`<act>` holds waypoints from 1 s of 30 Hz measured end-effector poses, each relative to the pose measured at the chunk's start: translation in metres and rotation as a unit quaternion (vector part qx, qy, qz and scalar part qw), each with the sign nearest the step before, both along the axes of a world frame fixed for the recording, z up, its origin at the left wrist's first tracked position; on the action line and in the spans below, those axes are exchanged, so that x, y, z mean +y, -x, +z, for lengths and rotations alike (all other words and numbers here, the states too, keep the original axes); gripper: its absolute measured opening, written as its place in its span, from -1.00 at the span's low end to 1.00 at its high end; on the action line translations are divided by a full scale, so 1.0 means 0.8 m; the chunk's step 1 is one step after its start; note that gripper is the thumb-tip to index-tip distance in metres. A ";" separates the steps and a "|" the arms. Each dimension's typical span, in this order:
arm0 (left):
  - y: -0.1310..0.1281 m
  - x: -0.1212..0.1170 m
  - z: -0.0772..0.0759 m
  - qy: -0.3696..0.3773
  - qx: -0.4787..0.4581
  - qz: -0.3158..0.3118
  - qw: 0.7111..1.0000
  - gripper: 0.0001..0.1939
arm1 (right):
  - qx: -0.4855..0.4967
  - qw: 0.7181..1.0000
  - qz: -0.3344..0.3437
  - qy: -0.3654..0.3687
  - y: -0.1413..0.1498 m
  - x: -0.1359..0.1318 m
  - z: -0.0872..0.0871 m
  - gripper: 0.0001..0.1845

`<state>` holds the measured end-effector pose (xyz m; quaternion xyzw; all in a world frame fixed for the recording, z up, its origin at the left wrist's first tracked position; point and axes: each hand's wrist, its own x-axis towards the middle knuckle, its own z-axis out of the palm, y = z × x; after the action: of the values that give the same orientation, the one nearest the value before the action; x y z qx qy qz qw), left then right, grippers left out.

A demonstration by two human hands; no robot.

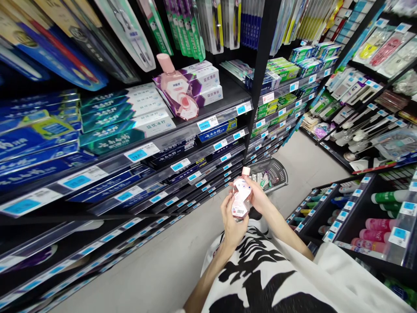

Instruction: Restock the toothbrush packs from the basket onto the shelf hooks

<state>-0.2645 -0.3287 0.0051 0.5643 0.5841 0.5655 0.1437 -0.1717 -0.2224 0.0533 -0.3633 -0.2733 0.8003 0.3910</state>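
I hold a small pink mouthwash bottle (241, 194) with a pink cap upright in front of me, in both hands. My left hand (232, 224) grips its lower part from the left, fingers curled round it. My right hand (259, 196) wraps the bottle from the right and behind. A second, larger pink bottle (176, 89) of the same kind lies tilted on the upper shelf to the left, against purple and white boxes (205, 80).
Dark shelves (156, 145) with blue price tags and toothpaste boxes run along the left. A grey shopping basket (272, 174) with a few items stands on the floor ahead. More shelves with toothbrushes and tubes (374, 226) line the right. A pale floor aisle (306, 161) lies between.
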 end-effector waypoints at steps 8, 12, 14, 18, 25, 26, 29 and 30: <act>0.015 0.005 -0.006 0.050 -0.061 -0.066 0.995 -0.26 | 0.006 0.996 0.058 -0.070 -0.027 -0.011 -0.016 -0.39; 0.024 0.006 -0.016 0.033 -0.027 -0.111 0.993 -0.14 | 0.021 0.989 0.097 -0.111 -0.041 -0.018 -0.030 -0.23; 0.027 0.004 -0.018 0.016 -0.001 -0.120 0.993 -0.10 | 0.029 0.985 0.115 -0.126 -0.044 -0.017 -0.031 -0.17; 0.031 -0.002 -0.017 0.056 -0.006 -0.138 0.989 -0.47 | -0.006 0.979 0.132 -0.156 -0.037 -0.008 -0.016 -0.14; 0.028 -0.004 -0.029 0.057 -0.043 -0.076 0.995 -0.48 | -0.136 0.966 0.123 -0.184 -0.002 0.006 0.011 -0.30; 0.029 -0.004 -0.032 0.044 -0.048 -0.064 0.996 -0.47 | -0.159 0.961 0.122 -0.190 0.002 0.007 0.012 -0.31; 0.035 -0.004 -0.033 0.024 -0.072 -0.050 0.996 -0.48 | -0.232 0.931 0.115 -0.258 0.012 0.016 0.016 -0.33; 0.037 -0.004 -0.030 0.023 -0.082 -0.050 0.995 -0.51 | -0.253 0.916 0.108 -0.292 0.015 0.023 0.019 -0.32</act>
<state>-0.2944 -0.3318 -0.0188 0.5406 0.5545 0.5886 0.2321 -0.1838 -0.2041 0.0689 -0.3920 -0.6218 0.6037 0.3087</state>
